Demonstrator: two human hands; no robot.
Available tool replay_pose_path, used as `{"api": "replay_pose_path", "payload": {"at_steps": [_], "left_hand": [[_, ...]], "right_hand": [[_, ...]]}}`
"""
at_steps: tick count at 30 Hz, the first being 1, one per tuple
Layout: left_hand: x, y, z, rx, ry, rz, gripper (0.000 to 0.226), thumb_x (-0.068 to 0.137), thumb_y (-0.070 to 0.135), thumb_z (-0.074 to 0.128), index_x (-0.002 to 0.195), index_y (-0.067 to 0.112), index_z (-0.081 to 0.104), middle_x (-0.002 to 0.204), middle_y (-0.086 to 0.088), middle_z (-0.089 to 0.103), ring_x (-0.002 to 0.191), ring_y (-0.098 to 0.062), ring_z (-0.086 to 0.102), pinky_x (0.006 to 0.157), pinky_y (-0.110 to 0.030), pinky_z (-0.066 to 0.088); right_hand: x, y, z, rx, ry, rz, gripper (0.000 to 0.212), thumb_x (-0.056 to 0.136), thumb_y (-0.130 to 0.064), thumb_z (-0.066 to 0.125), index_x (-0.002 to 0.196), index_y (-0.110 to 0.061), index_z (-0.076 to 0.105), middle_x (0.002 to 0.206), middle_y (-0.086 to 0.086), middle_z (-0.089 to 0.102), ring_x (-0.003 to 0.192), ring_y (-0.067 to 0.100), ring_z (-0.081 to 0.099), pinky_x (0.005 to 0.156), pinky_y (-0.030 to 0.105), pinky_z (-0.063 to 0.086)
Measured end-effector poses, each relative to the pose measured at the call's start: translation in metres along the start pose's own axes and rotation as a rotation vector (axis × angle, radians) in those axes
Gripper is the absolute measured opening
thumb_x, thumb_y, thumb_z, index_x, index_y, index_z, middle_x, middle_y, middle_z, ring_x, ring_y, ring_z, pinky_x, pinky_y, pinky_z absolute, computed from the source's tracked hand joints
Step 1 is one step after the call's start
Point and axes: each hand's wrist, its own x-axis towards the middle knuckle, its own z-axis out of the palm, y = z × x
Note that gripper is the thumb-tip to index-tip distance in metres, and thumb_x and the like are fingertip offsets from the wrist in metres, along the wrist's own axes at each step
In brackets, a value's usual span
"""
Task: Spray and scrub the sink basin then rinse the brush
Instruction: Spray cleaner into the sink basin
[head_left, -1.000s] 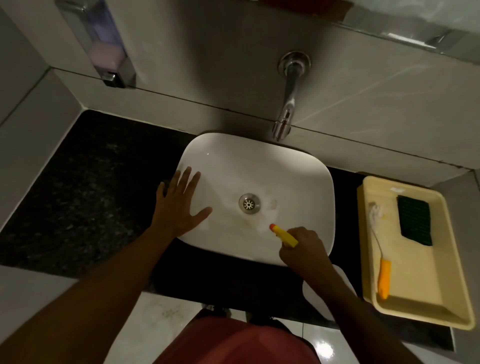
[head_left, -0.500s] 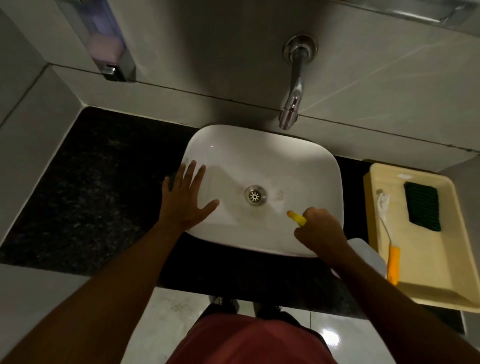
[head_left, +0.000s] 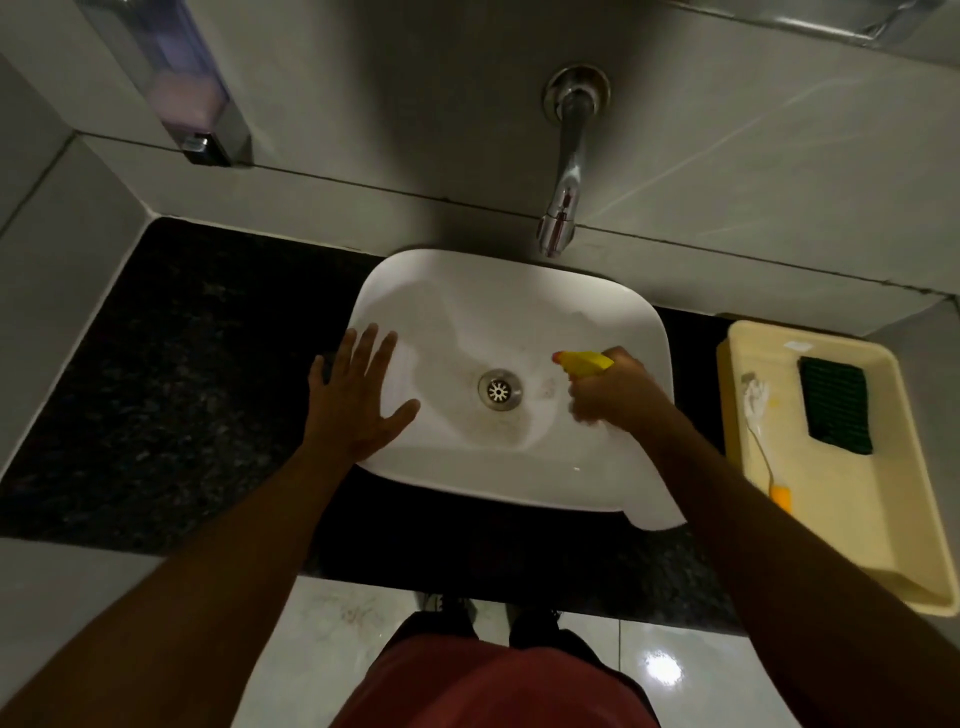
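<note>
Over the white sink basin (head_left: 519, 312) a yellow-nozzled spray bottle (head_left: 584, 361) is clenched in the right hand (head_left: 613, 389), the left hand (head_left: 353, 400) is spread flat on the basin's left rim, and the brush (head_left: 763, 441) is left beside a green pad (head_left: 836, 410) in the yellow tray (head_left: 831, 519) right of the basin.

black counter (head_left: 171, 364) under basin (head_left: 519, 478), tray (head_left: 831, 561)
</note>
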Motion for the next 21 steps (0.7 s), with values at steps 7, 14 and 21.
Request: {"api": "replay_pose_path", "payload": {"at_steps": [7, 14, 21], "left_hand": [[-0.001, 0.003, -0.008, 0.012, -0.033, -0.006, 0.094, 0.078, 0.07, 0.031, 0.159, 0.029, 0.006, 0.168, -0.006, 0.008, 0.154, -0.031, 0.006, 0.116, -0.067, 0.013], [-0.001, 0.002, -0.006, -0.009, -0.013, 0.009, 0.093, 0.079, 0.069, 0.032, 0.159, 0.029, 0.006, 0.168, -0.005, 0.008, 0.154, -0.03, 0.006, 0.116, -0.068, 0.011], [-0.005, 0.009, -0.01, 0.154, -0.031, -0.032, 0.093, 0.083, 0.075, 0.027, 0.158, 0.031, -0.006, 0.169, -0.001, -0.007, 0.154, -0.031, -0.002, 0.117, -0.067, -0.001]], "right_hand": [[-0.009, -0.006, 0.032, -0.308, -0.05, -0.118, 0.02, 0.066, -0.02, 0.054, 0.082, -0.009, 0.061, 0.077, 0.015, 0.065, 0.069, 0.031, 0.066, 0.055, 0.03, 0.052], [-0.001, 0.028, -0.013, -0.347, 0.209, -0.095, 0.025, 0.077, -0.029, 0.063, 0.095, -0.013, 0.067, 0.091, 0.013, 0.068, 0.084, 0.034, 0.063, 0.067, 0.032, 0.05], [-0.02, 0.045, -0.035, -0.064, 0.151, -0.032, 0.033, 0.076, -0.036, 0.061, 0.103, -0.02, 0.068, 0.09, 0.006, 0.067, 0.076, 0.025, 0.065, 0.072, 0.036, 0.058]]}}
